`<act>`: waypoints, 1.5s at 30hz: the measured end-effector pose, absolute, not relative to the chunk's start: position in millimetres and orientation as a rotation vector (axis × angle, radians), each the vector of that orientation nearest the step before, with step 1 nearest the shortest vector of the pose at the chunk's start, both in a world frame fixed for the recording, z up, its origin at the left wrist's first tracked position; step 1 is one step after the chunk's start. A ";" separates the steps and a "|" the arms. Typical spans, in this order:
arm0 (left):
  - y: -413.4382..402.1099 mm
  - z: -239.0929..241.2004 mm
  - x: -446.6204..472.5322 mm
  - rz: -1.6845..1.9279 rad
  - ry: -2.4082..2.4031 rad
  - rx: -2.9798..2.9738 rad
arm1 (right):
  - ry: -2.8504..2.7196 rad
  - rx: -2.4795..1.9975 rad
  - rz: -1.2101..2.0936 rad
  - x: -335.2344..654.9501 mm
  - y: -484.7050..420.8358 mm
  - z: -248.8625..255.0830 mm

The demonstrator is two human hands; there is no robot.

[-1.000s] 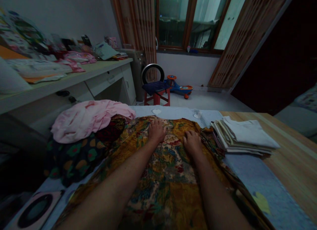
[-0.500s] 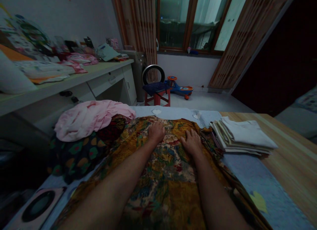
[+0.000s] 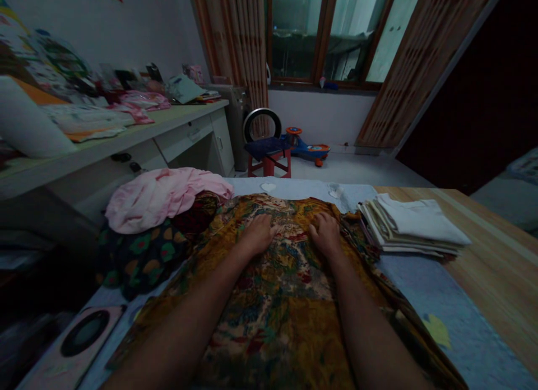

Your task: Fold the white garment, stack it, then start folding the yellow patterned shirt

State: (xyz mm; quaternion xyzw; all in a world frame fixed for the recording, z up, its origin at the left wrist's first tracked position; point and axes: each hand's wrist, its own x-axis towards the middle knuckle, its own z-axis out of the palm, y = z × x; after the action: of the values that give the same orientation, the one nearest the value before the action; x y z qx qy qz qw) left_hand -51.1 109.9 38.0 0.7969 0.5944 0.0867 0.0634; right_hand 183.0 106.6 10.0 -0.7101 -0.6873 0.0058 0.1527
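A patterned garment (image 3: 294, 278) in mustard, green and red lies spread before me over a light blue cloth (image 3: 403, 289), its far edge showing slight folds. On its upper left part rests my left hand (image 3: 259, 233), fingers laid on the fabric. Level with it on the right, my right hand (image 3: 325, 233) touches the same garment, thumb apart from its fingers. Neither hand grips the fabric as far as I can see. The garment's right side falls in long folds beside my right forearm.
To the left are a heaped pink cloth (image 3: 168, 196), a dark patterned cloth (image 3: 143, 252) and a pink box-like item with a black ring (image 3: 86, 334). A folded clothes stack (image 3: 420, 227) sits right. Beyond the table stands a red stool (image 3: 269, 166).
My left hand has slid slightly left and nearer to me across the garment. My right hand has shifted very little, its fingers a bit more bent. The view has moved slightly.
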 end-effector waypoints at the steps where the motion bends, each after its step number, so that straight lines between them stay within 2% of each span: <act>1: 103.4 35.2 -54.1 0.249 1.821 2.404 | -1.989 -1.992 0.017 181.5 106.3 12.0; 6: 84.3 19.3 -63.1 0.239 1.927 2.352 | -2.091 -2.002 0.090 176.3 102.4 16.5; 14: 80.4 -3.0 -65.7 0.362 1.986 2.366 | -1.962 -2.188 -0.002 187.0 106.3 7.6; 26: 82.4 1.8 -66.7 0.349 2.066 2.233 | -2.002 -2.179 0.012 214.5 116.6 -11.3; 34: 88.8 0.0 -76.8 0.475 2.046 2.228 | -2.021 -1.918 -0.024 206.1 117.1 -4.3; 45: 94.2 0.4 -92.2 0.442 1.988 2.221 | -1.980 -2.109 0.014 196.6 112.5 -4.5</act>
State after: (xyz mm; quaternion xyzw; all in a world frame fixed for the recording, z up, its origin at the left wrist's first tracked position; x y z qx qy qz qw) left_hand -92.2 94.2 0.4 0.7356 0.6583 0.1464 0.0642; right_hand 196.6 112.5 -4.5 -0.7233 -0.6793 0.0048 0.1240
